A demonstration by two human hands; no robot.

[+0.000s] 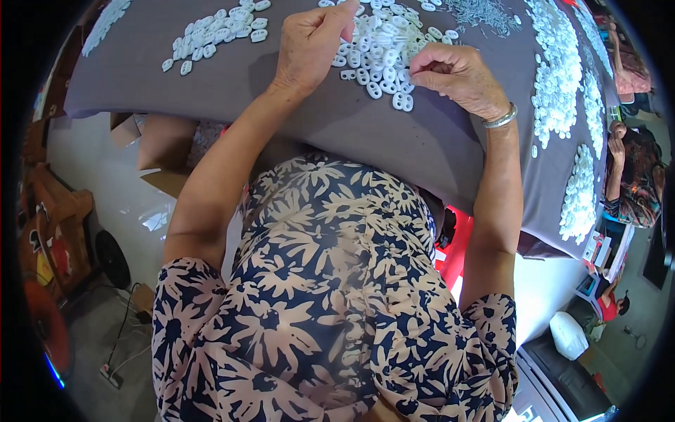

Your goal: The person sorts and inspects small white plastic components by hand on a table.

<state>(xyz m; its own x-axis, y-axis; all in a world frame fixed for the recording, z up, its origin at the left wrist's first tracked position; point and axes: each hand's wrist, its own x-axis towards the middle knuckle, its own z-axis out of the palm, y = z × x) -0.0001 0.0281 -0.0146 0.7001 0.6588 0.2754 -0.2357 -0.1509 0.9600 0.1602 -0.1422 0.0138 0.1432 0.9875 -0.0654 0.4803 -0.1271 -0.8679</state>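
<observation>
A heap of small white oval plastic pieces with two holes each point(383, 53) lies on the table in front of me. At the heap's left edge is my left hand point(313, 46), its thumb and fingers pressed together near the top of the view. What it pinches, if anything, is hidden. My right hand point(460, 77) reaches in at the heap's right edge, with thumb and forefinger curled into a pinch beside the white pieces. Anything between those fingertips is too small to make out. A bangle point(501, 117) circles my right wrist.
A smaller group of white oval pieces point(218, 32) lies to the left. Behind my right hand are thin grey metal pieces point(485, 14). Long piles of small white parts point(555, 77) run along the right side. Cardboard boxes point(165, 144) stand below the dark tablecloth point(394, 141). Other people point(633, 176) are at the far right.
</observation>
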